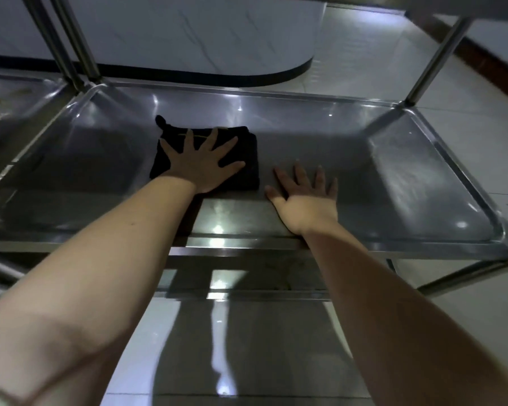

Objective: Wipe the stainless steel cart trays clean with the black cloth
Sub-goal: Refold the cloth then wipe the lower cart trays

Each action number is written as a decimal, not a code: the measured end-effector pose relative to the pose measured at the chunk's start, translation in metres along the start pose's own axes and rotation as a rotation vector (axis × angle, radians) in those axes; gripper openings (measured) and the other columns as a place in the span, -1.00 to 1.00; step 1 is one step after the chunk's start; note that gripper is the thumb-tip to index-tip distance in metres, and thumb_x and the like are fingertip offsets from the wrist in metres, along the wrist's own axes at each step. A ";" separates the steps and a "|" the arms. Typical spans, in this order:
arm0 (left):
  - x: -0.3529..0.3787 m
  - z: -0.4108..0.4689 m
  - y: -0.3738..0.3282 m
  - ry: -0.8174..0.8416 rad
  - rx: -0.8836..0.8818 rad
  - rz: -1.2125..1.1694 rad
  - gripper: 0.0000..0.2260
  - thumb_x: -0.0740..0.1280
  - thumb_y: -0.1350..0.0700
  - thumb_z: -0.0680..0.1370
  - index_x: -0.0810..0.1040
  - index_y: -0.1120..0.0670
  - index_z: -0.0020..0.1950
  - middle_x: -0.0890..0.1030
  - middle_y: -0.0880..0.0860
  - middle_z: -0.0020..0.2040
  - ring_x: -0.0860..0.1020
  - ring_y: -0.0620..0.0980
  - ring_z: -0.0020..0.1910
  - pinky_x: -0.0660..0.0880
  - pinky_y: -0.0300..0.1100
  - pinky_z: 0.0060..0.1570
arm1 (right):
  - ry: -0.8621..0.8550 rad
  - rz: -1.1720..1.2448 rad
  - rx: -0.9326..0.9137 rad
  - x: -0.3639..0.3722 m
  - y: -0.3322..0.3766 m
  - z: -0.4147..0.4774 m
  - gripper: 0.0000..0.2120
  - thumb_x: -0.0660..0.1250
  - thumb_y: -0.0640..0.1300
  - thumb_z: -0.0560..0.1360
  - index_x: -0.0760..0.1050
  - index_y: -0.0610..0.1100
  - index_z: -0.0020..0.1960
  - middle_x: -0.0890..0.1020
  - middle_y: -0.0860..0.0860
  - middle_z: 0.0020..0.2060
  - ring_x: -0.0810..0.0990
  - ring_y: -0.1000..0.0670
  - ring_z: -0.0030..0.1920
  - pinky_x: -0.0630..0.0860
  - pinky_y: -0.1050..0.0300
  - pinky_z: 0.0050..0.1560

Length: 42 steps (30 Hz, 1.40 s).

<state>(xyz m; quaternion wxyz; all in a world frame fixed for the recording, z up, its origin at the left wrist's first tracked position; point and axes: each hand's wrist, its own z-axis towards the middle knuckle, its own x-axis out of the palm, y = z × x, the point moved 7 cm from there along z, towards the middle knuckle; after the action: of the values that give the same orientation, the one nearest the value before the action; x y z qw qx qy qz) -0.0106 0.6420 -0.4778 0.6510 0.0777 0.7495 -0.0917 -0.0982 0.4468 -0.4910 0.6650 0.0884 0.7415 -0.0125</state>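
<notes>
A glossy pale tiled floor (364, 60) is seen beyond. A rounded white marbled counter (188, 30) is set on it, edged below by a black base (232, 76). Dark skirting (487, 61) is seen at far right.

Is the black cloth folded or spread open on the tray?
Folded. The black cloth forms a compact rectangular pad with layered edges showing along its right side, under the flat left hand.

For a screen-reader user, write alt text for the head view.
A person's left hand presses flat, fingers spread, on a folded black cloth lying in a stainless steel cart tray. The right hand rests flat on the bare tray just beside the cloth. Tiled floor shows beyond.
</notes>
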 end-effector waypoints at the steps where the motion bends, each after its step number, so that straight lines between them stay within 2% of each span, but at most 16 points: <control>1: 0.002 -0.012 0.000 0.017 0.012 0.001 -0.37 -0.18 -0.51 0.47 -0.25 -0.42 0.50 -0.23 -0.13 0.60 -0.21 0.25 0.57 -0.25 0.51 0.34 | 0.001 0.002 0.001 0.000 0.000 0.000 -0.42 -0.13 0.39 0.56 -0.07 0.31 0.55 -0.11 0.11 0.60 -0.21 -0.23 0.56 -0.24 -0.32 0.48; 7: 0.013 -0.094 0.011 0.045 0.061 -0.069 -0.42 -0.11 -0.50 0.47 -0.18 -0.50 0.47 -0.22 -0.19 0.59 -0.26 0.16 0.57 -0.32 0.42 0.37 | 0.010 0.009 0.014 -0.002 -0.001 -0.001 -0.40 -0.11 0.41 0.54 -0.05 0.32 0.55 -0.08 0.12 0.60 -0.19 -0.22 0.57 -0.23 -0.29 0.49; 13: 0.010 -0.099 0.006 -0.022 0.017 -0.051 -0.42 -0.11 -0.50 0.48 -0.13 -0.47 0.49 -0.14 -0.18 0.61 -0.19 0.18 0.58 -0.27 0.44 0.37 | 0.112 -0.053 0.081 -0.006 0.001 -0.001 -0.43 -0.15 0.38 0.57 -0.17 0.32 0.54 -0.13 0.12 0.59 -0.18 -0.30 0.55 -0.20 -0.36 0.47; 15: 0.009 -0.100 0.006 -0.035 0.018 -0.057 -0.42 -0.10 -0.50 0.49 -0.12 -0.47 0.49 -0.13 -0.17 0.61 -0.19 0.18 0.58 -0.27 0.44 0.37 | 0.054 0.024 0.049 -0.017 0.018 0.002 -0.46 -0.13 0.28 0.62 -0.22 0.29 0.55 -0.16 0.12 0.59 -0.24 -0.26 0.55 -0.22 -0.37 0.47; 18: 0.009 -0.102 0.008 -0.043 0.010 -0.074 -0.40 -0.10 -0.50 0.49 -0.12 -0.45 0.50 -0.14 -0.14 0.61 -0.20 0.16 0.58 -0.29 0.42 0.38 | -0.138 0.284 -0.195 -0.032 0.074 0.010 -0.47 -0.08 0.10 0.68 -0.22 0.19 0.58 -0.15 0.09 0.59 -0.28 -0.10 0.56 -0.24 -0.22 0.52; 21: 0.010 -0.104 0.021 -0.023 -0.029 -0.074 -0.38 -0.11 -0.51 0.48 -0.13 -0.43 0.51 -0.19 -0.10 0.61 -0.23 0.15 0.58 -0.32 0.40 0.38 | -0.060 0.411 -0.194 -0.019 0.102 0.026 -0.49 -0.10 0.11 0.69 -0.18 0.19 0.58 -0.10 0.08 0.60 -0.21 -0.15 0.58 -0.20 -0.14 0.54; 24: 0.010 -0.104 0.067 -0.015 -0.115 -0.068 -0.38 -0.14 -0.52 0.46 -0.15 -0.45 0.50 -0.20 -0.10 0.61 -0.24 0.16 0.58 -0.32 0.44 0.37 | 0.011 0.195 -0.182 0.000 0.105 0.027 -0.49 -0.13 0.21 0.66 -0.19 0.27 0.56 -0.03 0.16 0.59 -0.11 -0.28 0.56 -0.17 -0.19 0.52; 27: 0.008 -0.094 0.109 -0.002 -0.179 -0.059 -0.40 -0.13 -0.54 0.45 -0.17 -0.50 0.47 -0.20 -0.11 0.61 -0.23 0.17 0.58 -0.28 0.48 0.35 | 0.016 0.069 -0.221 0.004 0.110 0.024 -0.47 -0.16 0.30 0.61 -0.20 0.32 0.54 -0.04 0.19 0.59 -0.14 -0.33 0.54 -0.22 -0.28 0.49; 30: 0.004 -0.066 0.116 0.001 -0.176 -0.049 -0.41 -0.13 -0.53 0.46 -0.20 -0.51 0.46 -0.21 -0.08 0.61 -0.22 0.21 0.57 -0.27 0.50 0.34 | 0.022 -0.007 -0.233 0.007 0.113 0.023 -0.43 -0.17 0.40 0.55 -0.15 0.35 0.53 -0.09 0.16 0.59 -0.18 -0.35 0.54 -0.26 -0.31 0.48; 37: -0.009 0.002 0.112 -0.065 -0.127 -0.044 -0.40 -0.13 -0.52 0.46 -0.17 -0.48 0.48 -0.14 -0.03 0.63 -0.15 0.31 0.56 -0.23 0.52 0.33 | 0.013 -0.052 -0.238 0.011 0.111 0.025 -0.40 -0.14 0.43 0.53 -0.16 0.36 0.53 -0.13 0.15 0.59 -0.20 -0.33 0.54 -0.28 -0.29 0.49; 42: -0.008 0.001 0.109 0.022 -0.098 -0.023 -0.42 -0.13 -0.50 0.49 -0.15 -0.47 0.49 -0.17 -0.04 0.62 -0.18 0.31 0.55 -0.25 0.52 0.33 | 0.011 -0.028 -0.218 0.011 0.110 0.029 -0.41 -0.14 0.44 0.53 -0.15 0.37 0.52 -0.11 0.16 0.59 -0.20 -0.32 0.55 -0.24 -0.29 0.49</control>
<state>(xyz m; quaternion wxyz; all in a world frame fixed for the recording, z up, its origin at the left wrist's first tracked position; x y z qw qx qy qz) 0.0172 0.7476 -0.4741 0.6447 0.0381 0.7610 -0.0616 -0.0547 0.5525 -0.4938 0.6665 0.0051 0.7432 0.0593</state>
